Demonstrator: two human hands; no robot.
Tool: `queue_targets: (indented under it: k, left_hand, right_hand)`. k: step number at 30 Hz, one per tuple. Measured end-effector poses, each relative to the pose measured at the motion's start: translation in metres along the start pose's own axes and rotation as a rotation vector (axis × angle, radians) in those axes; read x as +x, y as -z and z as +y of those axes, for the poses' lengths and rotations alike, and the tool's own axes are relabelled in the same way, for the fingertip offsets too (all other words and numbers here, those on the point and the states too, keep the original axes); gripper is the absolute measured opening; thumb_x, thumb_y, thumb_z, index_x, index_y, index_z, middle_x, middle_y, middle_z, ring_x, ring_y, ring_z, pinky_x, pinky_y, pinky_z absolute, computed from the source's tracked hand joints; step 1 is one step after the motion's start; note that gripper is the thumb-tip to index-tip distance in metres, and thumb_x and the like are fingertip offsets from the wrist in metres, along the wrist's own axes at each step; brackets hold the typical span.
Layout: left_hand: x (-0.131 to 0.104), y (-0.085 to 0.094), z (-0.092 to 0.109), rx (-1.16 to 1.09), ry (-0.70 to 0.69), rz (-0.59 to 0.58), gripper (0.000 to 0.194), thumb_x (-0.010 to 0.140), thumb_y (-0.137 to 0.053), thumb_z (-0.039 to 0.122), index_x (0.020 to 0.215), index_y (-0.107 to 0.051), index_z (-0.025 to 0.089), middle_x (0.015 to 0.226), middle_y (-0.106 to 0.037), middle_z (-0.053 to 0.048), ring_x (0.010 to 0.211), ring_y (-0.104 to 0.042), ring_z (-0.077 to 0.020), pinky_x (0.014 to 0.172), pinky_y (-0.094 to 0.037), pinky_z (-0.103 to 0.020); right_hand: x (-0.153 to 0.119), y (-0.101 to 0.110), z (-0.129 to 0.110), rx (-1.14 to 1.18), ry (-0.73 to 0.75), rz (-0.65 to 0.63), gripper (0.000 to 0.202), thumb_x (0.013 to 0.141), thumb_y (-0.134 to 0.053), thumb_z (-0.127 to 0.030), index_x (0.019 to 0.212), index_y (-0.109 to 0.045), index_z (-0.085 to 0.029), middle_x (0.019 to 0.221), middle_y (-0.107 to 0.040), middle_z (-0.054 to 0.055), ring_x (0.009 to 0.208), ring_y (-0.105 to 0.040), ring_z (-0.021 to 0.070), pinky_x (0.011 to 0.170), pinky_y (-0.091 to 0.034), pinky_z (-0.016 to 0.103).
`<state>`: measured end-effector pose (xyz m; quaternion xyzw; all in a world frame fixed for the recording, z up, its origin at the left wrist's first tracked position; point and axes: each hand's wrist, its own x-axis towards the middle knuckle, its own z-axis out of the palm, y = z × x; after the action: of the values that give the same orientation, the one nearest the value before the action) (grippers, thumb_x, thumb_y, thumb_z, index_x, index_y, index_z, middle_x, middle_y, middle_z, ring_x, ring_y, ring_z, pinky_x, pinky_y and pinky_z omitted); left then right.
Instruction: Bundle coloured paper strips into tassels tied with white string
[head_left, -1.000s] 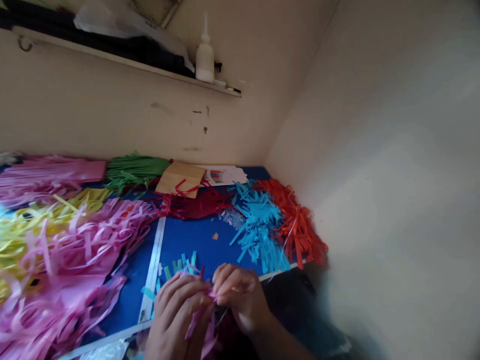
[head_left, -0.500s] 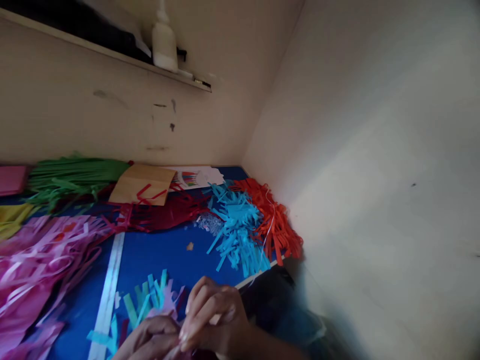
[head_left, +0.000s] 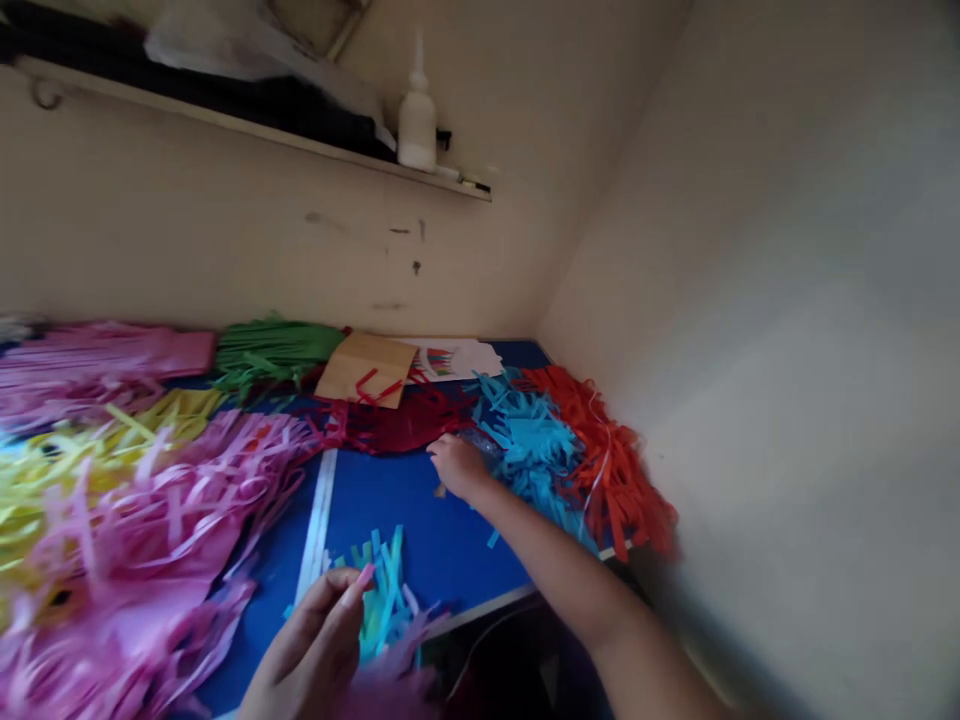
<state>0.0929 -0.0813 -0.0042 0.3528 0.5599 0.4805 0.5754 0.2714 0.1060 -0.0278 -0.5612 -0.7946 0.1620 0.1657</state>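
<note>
My left hand (head_left: 324,635) is at the bottom, thumb and finger pinched on a thin pink strip (head_left: 366,577) whose end sticks up past the fingertips. Below and beside it hangs blurred pink-purple fringe (head_left: 394,675). Turquoise and green cut strips (head_left: 386,575) lie just behind that hand. My right hand (head_left: 459,466) is stretched out over the blue table (head_left: 397,490), fingers curled together beside a small heap of tiny clear-bluish pieces (head_left: 481,442). Whatever its fingertips may hold is hidden or too small to make out. Dark red fringed material (head_left: 409,420) lies just beyond it.
Blue fringe (head_left: 529,440) and orange-red fringe (head_left: 619,480) are piled by the right wall. Pink fringe (head_left: 202,500), yellow fringe (head_left: 172,410) and green fringe (head_left: 277,345) cover the left side. A brown paper piece (head_left: 364,365) lies at the back. Above, a shelf holds a white bottle (head_left: 418,130).
My hands were together at the bottom; my right hand has moved forward to the tiny pieces. My left hand stays low with the pink strip. The view has shifted left.
</note>
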Motion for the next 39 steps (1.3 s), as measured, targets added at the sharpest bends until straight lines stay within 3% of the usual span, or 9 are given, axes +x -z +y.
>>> queue_targets:
  k: [4, 6, 9, 11, 17, 30, 35, 39]
  left_hand:
    - [0.002, 0.014, 0.004, 0.216, -0.189, 0.041, 0.044, 0.076, -0.063, 0.065, 0.082, -0.063, 0.021, 0.059, -0.049, 0.005, 0.049, -0.042, -0.0091, 0.044, -0.038, -0.018]
    - [0.005, 0.02, 0.001, 0.304, -0.31, 0.046, 0.043, 0.078, -0.062, 0.063, 0.082, -0.065, 0.02, 0.063, -0.059, 0.002, 0.053, -0.051, -0.0115, 0.048, -0.044, -0.02]
    - [0.004, 0.02, -0.004, 0.429, -0.481, 0.088, 0.034, 0.083, -0.06, 0.053, 0.08, -0.066, 0.02, 0.066, -0.067, 0.0, 0.056, -0.06, -0.0127, 0.053, -0.05, -0.019]
    - [0.002, 0.017, -0.005, 0.495, -0.577, 0.094, 0.028, 0.086, -0.058, 0.046, 0.08, -0.067, 0.021, 0.066, -0.068, 0.001, 0.054, -0.062, -0.0115, 0.052, -0.05, -0.017]
    - [-0.003, 0.012, -0.005, 0.631, -0.792, 0.122, 0.019, 0.089, -0.057, 0.036, 0.082, -0.068, 0.022, 0.068, -0.073, 0.004, 0.054, -0.066, -0.0083, 0.054, -0.05, -0.012]
    - [-0.005, 0.012, -0.004, 0.632, -0.857, 0.077, 0.015, 0.09, -0.061, 0.036, 0.084, -0.069, 0.024, 0.069, -0.073, 0.005, 0.056, -0.068, -0.0078, 0.056, -0.051, -0.011]
    - [-0.002, 0.014, -0.006, 0.726, -0.885, 0.027, 0.017, 0.094, -0.054, 0.033, 0.085, -0.065, 0.025, 0.071, -0.073, 0.005, 0.058, -0.068, -0.0081, 0.055, -0.05, -0.012]
    - [-0.006, 0.018, -0.008, 0.736, -0.797, -0.04, 0.014, 0.094, -0.052, 0.033, 0.098, -0.061, 0.024, 0.081, -0.073, 0.002, 0.068, -0.07, -0.0118, 0.06, -0.054, -0.017]
  right_hand:
    - [-0.043, 0.002, -0.035, 0.18, 0.091, -0.015, 0.014, 0.084, -0.065, -0.012, 0.095, -0.071, -0.018, 0.099, -0.073, 0.006, 0.092, -0.068, 0.0155, 0.083, -0.05, 0.025]
    - [-0.074, -0.002, -0.055, 0.549, 0.108, 0.002, 0.006, 0.082, -0.07, -0.019, 0.088, -0.07, -0.019, 0.091, -0.073, 0.002, 0.085, -0.068, 0.0144, 0.077, -0.052, 0.024]
    - [-0.113, -0.015, -0.08, 1.179, -0.049, 0.03, 0.014, 0.074, -0.078, -0.029, 0.078, -0.07, -0.019, 0.079, -0.074, 0.001, 0.075, -0.069, 0.0158, 0.071, -0.054, 0.026]
    - [-0.129, -0.022, -0.089, 1.34, -0.159, 0.058, 0.019, 0.069, -0.083, -0.031, 0.076, -0.071, -0.019, 0.076, -0.075, 0.001, 0.071, -0.069, 0.0156, 0.069, -0.055, 0.026]
    - [-0.143, -0.021, -0.09, 1.3, -0.132, 0.207, 0.014, 0.069, -0.084, -0.025, 0.071, -0.071, -0.02, 0.073, -0.076, 0.001, 0.07, -0.07, 0.0151, 0.069, -0.053, 0.024]
    - [-0.153, -0.021, -0.087, 1.201, -0.096, 0.286, 0.009, 0.073, -0.081, -0.023, 0.074, -0.073, -0.021, 0.074, -0.076, 0.0, 0.068, -0.068, 0.015, 0.068, -0.051, 0.024]
    - [-0.151, -0.017, -0.081, 1.109, -0.042, 0.197, 0.005, 0.077, -0.076, -0.021, 0.08, -0.073, -0.021, 0.078, -0.074, 0.0, 0.073, -0.065, 0.0142, 0.07, -0.049, 0.024]
    - [-0.15, -0.017, -0.079, 1.145, -0.031, 0.146, 0.008, 0.082, -0.07, -0.021, 0.089, -0.069, -0.021, 0.085, -0.071, 0.0, 0.081, -0.064, 0.0147, 0.078, -0.049, 0.025]
